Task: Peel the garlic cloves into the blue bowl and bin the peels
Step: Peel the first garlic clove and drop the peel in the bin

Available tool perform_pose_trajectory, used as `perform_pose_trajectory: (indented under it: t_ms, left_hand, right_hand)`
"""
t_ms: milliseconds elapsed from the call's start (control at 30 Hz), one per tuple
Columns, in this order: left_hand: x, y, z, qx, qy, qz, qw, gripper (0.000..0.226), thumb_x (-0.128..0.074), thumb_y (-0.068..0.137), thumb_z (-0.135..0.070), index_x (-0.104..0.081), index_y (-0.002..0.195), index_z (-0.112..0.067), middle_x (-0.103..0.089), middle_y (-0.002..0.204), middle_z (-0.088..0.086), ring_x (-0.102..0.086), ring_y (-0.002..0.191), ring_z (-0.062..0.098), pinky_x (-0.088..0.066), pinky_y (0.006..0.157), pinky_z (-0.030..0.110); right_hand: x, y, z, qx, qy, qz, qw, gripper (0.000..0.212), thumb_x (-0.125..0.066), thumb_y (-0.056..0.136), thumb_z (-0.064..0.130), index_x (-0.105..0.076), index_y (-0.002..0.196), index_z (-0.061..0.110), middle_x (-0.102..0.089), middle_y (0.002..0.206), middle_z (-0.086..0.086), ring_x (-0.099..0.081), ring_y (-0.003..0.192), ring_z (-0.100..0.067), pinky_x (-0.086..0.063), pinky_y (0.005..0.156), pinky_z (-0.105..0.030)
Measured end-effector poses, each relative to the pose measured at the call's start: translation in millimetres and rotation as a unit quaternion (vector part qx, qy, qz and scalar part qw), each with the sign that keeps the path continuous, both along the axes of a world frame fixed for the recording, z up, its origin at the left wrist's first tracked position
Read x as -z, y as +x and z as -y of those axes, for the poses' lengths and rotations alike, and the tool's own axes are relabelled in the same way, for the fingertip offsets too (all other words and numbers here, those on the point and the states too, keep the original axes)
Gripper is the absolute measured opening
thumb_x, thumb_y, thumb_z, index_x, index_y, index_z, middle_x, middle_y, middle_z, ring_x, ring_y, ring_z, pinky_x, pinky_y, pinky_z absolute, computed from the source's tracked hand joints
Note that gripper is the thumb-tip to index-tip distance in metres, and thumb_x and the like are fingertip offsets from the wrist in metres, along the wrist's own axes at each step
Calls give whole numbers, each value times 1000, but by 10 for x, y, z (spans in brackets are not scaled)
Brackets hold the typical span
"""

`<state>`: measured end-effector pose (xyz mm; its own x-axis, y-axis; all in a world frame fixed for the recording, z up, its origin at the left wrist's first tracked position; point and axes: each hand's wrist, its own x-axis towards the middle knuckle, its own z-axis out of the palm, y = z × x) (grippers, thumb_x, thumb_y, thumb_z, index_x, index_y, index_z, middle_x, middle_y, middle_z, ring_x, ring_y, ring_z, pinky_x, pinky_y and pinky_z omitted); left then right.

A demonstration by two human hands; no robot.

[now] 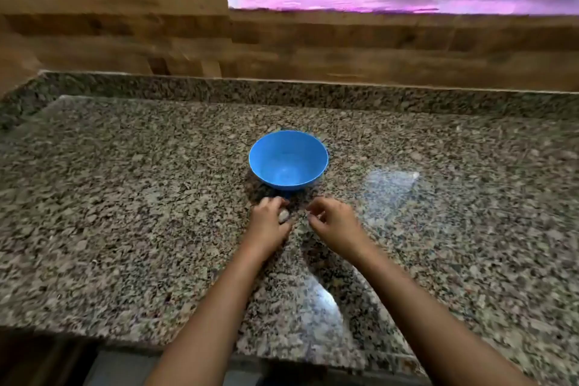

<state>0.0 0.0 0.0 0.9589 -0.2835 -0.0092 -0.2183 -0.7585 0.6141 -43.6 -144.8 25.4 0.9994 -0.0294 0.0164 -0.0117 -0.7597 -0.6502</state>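
Garlic clove (284,215): we see it pinched in left hand (268,222), fingers curled round it.
Right hand (332,219): fingers bent; grasp indeterminate.
Blue bowl (288,160): mid-countertop (125,197), just beyond both hands.

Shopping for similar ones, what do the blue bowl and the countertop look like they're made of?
Blue bowl: likely plastic, going by its uniform colour, thin rim and soft sheen. Countertop: looks like polished granite, speckled grey, black and tan, with glossy window reflections.
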Motion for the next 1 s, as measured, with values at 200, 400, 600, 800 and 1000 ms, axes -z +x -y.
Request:
perform_pose_trajectory:
  t_ms: [200, 400, 600, 800, 1000]
  left_hand:
    - [14, 4, 83, -88, -179, -75, 977, 22, -69, 82, -11, -65, 104, -11, -67, 100, 7, -62, 93, 18, -47, 76, 19]
    - [11, -70, 266, -119, -508, -247, 817, 23, -59, 83, 8, -64, 98, -8, -72, 81, 2, -68, 73, 9, -53, 65, 17]
    - [81, -98, 320, -139, -579, -286, 751, 19, -52, 86, 7, -63, 99, -2, -72, 88, 10, -70, 78, 15, -57, 72, 21]
    - [41, -149, 380, -131, -560, -259, 776, 22, -60, 79, 7, -64, 99, -2, -73, 86, 10, -69, 78, 16, -57, 79, 29]
    - [5, -147, 437, -127, -503, -228, 824, 23, -65, 79, 7, -67, 95, -9, -74, 83, 3, -69, 77, 12, -56, 71, 22]
  right_hand:
    - [162, 131, 96, 33, 182, -97, 978, 19, -62, 88, 11, -66, 106, 7, -69, 96, -5, -64, 78, -9, -54, 71, -25]
    - [193, 165, 150, 93, 456, -140, 874, 9, -59, 88, 1, -63, 96, -1, -64, 70, -6, -59, 52, -7, -53, 54, -19]
    - [193, 139, 219, 118, 518, -127, 838, 14, -57, 88, -4, -66, 94, 5, -70, 75, -6, -63, 57, -9, -55, 60, -19]
    - [181, 114, 321, 110, 499, -123, 851, 19, -63, 86, 3, -65, 104, -2, -70, 89, -15, -64, 67, -14, -56, 65, -21]
    - [142, 100, 314, 78, 323, -60, 941, 21, -69, 84, 19, -69, 101, 7, -72, 86, -3, -68, 77, -12, -57, 72, -26]
